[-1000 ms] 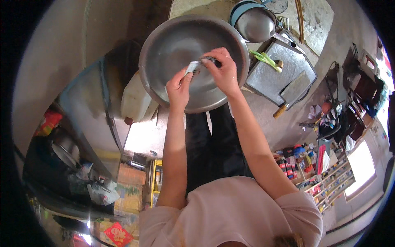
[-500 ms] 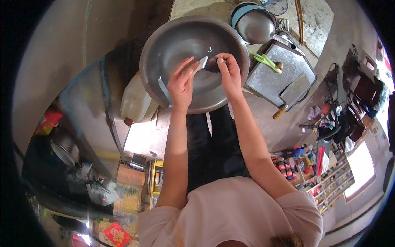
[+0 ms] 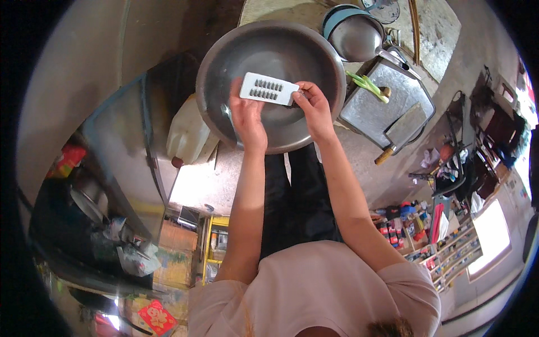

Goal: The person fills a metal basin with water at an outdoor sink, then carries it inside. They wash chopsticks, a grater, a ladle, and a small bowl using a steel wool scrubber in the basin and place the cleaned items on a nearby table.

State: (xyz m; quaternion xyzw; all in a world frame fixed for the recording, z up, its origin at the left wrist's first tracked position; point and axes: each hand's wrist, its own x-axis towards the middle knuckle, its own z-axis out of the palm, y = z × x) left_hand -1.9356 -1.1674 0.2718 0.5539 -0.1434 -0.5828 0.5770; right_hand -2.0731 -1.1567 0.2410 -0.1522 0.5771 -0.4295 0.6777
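Note:
A flat white grater [image 3: 269, 89] with two rows of small metal-edged slots is tilted face up over a large grey metal basin [image 3: 271, 145]. My left hand [image 3: 247, 121] is closed around its left end, with the fingers partly hidden behind it. At the other end, my right hand [image 3: 314, 109] pinches near the edge, thumb toward the front. Something dark shows just under the grater by the right fingertips; its kind is not clear.
To the right of the basin, a metal tray [image 3: 368, 109] carries a cleaver [image 3: 407, 124] and a green vegetable stalk [image 3: 368, 85]. A metal ladle [image 3: 356, 40] rests in a blue-rimmed pot behind. A pale plastic jug [image 3: 188, 132] stands left of the basin.
The grater has turned from edge-on to face up and now spans both hands. My right hand has moved to its end; the dark thing it held is now mostly hidden.

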